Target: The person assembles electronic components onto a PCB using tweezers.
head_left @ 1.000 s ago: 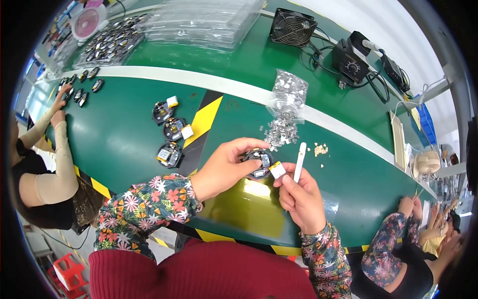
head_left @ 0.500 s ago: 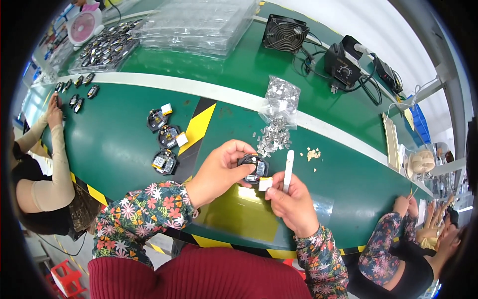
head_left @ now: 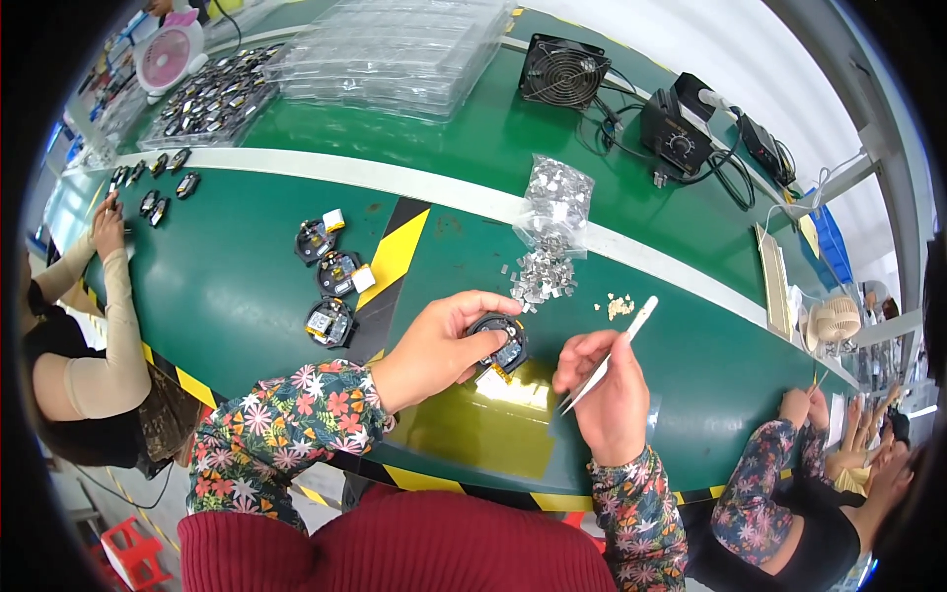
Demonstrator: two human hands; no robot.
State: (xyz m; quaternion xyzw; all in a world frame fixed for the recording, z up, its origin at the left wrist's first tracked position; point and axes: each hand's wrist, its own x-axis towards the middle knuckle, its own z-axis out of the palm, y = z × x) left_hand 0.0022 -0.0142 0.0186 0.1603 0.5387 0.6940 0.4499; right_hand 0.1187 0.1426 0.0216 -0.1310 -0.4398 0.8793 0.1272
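1. Fingers of the left hand (head_left: 424,353) clamped on a round black case (head_left: 510,353); thumb lies across its open face, index finger curls around the far edge.
2. Fingers of the right hand (head_left: 614,400) closed on white tweezers (head_left: 640,319). Tweezer tips point down and left, slightly parted, nothing between them; this hand is apart from the case.
3. Case position: held above the surface (head_left: 715,340), near the far edge of a yellow see-through sheet (head_left: 464,439).
4. Case appearance: open face shows a circuit board with small parts; a flat battery (head_left: 494,379) with yellow tape sits at the near edge. Thumb hides part of the face.
5. Writing: the lowest of three similar cases (head_left: 338,274) to the left bears a pale square with dark marks, too small to read. Black box (head_left: 679,136) with a dial carries pale marks around the knob, likewise illegible.
6. Beyond the hands: small grey metal pieces (head_left: 544,279) heaped at the mouth of a clear bag (head_left: 559,189); tan bits (head_left: 619,308) to the right.
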